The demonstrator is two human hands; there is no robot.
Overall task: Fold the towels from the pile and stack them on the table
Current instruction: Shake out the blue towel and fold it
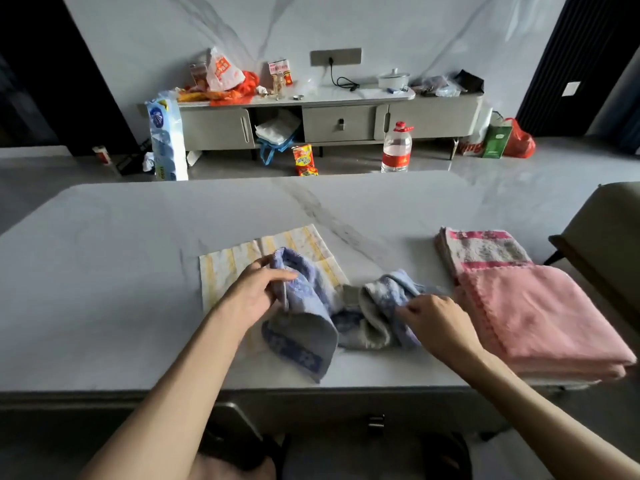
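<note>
A crumpled blue and grey towel lies near the front edge of the marble table. My left hand grips its raised left end between thumb and fingers. My right hand pinches its right end. Under the towel's left part lies a flat yellow-striped white towel. To the right, a folded pink towel lies partly over a pink and grey patterned towel.
A chair stands at the table's right end. Beyond the table, on the floor, are a water bottle, a tissue pack and a snack bag. A low cabinet with clutter lines the wall.
</note>
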